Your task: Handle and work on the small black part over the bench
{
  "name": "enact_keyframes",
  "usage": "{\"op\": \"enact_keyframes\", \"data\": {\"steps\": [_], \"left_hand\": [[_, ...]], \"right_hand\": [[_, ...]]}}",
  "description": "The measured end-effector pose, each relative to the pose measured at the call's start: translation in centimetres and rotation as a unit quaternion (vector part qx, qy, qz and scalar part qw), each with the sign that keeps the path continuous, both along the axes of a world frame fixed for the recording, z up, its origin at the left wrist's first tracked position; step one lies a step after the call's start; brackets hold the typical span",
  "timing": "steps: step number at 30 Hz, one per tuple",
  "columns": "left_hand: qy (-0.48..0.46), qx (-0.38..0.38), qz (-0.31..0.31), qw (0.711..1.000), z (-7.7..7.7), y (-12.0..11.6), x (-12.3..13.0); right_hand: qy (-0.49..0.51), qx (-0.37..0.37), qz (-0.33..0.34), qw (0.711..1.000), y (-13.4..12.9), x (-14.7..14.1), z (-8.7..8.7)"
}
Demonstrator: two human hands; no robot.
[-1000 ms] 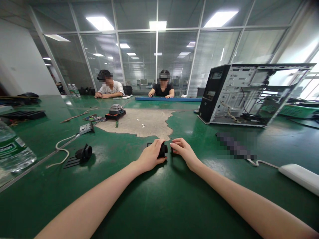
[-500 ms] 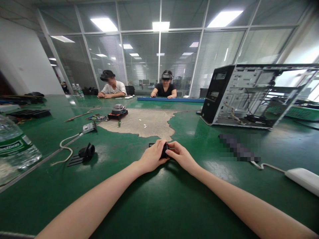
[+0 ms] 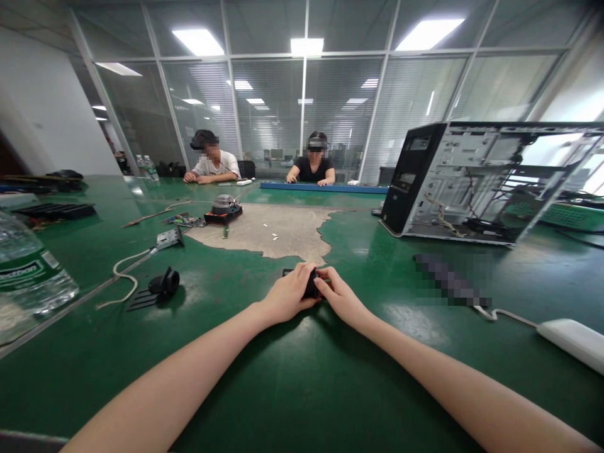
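A small black part point(image 3: 311, 286) is held between my two hands, just above the green table point(image 3: 302, 377). My left hand point(image 3: 291, 293) wraps round its left side, and a dark end of it shows beyond the fingers. From the right, my right hand point(image 3: 340, 296) pinches it with thumb and fingertips. Much of the part is hidden by my fingers. On the left lies a black plastic piece with prongs point(image 3: 163, 286), near a metal bracket point(image 3: 168, 238) and a pale cord point(image 3: 123, 280).
An open computer case point(image 3: 425, 182) stands at the right, behind a dark strip point(image 3: 448, 280) and white device point(image 3: 573, 340). A water bottle point(image 3: 33, 270) is at left. A heatsink-like part point(image 3: 223, 209) sits on the bare patch point(image 3: 283, 233). Two people sit across the table.
My hands keep nearly the same place and hold on the black part. The camera view has shifted very slightly.
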State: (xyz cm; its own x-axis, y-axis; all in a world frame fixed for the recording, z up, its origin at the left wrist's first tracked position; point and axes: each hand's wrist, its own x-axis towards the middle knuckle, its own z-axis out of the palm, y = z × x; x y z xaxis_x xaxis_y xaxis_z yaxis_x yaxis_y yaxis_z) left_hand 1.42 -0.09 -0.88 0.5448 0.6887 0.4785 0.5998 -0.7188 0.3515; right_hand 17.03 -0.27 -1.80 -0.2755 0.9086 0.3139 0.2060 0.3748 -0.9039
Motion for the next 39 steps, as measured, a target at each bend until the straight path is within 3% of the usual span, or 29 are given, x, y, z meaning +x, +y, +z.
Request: {"op": "enact_keyframes", "data": {"steps": [6,11,17,25,32,39], "left_hand": [[0.005,0.006,0.013,1.000,-0.1,0.1,0.0],[0.007,0.009,0.011,1.000,-0.1,0.0,-0.1],[0.007,0.009,0.007,1.000,0.1,-0.1,-0.1],[0.012,0.013,0.015,1.000,-0.1,0.1,-0.1],[0.006,0.018,0.006,1.000,-0.1,0.1,-0.1],[0.012,0.024,0.006,1.000,-0.3,0.2,-0.1]], "right_hand": [[0.012,0.022,0.043,0.999,-0.7,0.0,0.3],[0.044,-0.014,0.026,0.999,-0.1,-0.1,-0.1],[0.003,0.006,0.003,1.000,0.1,0.0,0.0],[0.033,0.008,0.063,0.997,-0.7,0.1,0.5],[0.062,-0.026,0.037,0.997,-0.1,-0.1,-0.1],[0.005,-0.002,0.015,1.000,0.3,0.3,-0.3]]}}
